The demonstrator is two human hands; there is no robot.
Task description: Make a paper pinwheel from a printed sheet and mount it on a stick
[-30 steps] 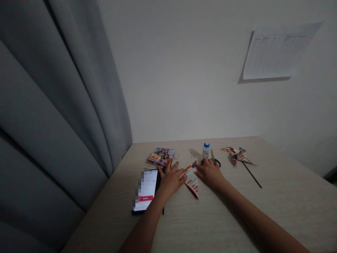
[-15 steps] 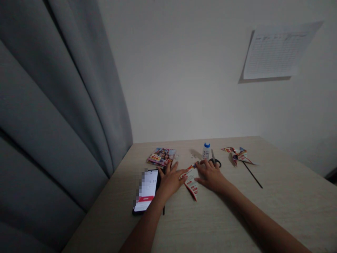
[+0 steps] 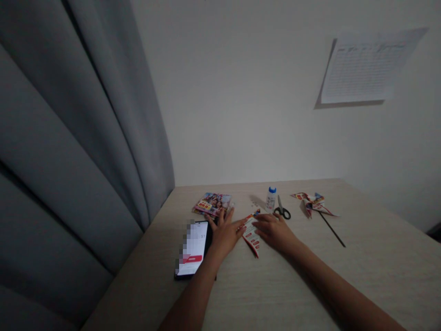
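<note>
A folded triangular piece of printed paper (image 3: pixel 252 236) lies on the table between my hands, its point toward me. My left hand (image 3: pixel 224 234) has its fingers spread, with the thumb side on the paper's left edge. My right hand (image 3: pixel 275 232) lies flat over the paper's right edge, fingers extended. Just beyond my right hand are black-handled scissors (image 3: pixel 282 212) and a small clear bottle with a blue cap (image 3: pixel 271 200). A stack of printed leaflets (image 3: pixel 212 203) sits beyond my left hand.
A phone (image 3: pixel 193 250) with a lit screen lies left of my left forearm. On the right is a paper pinwheel (image 3: pixel 313 202) on a black stick (image 3: pixel 331 229). A grey curtain (image 3: pixel 86 138) hangs at the left, and a printed sheet (image 3: pixel 361 71) is on the wall.
My right hand has shifted slightly toward me and its fingers have flattened, uncovering the paper's colourful far corner. The camera view has moved slightly.
</note>
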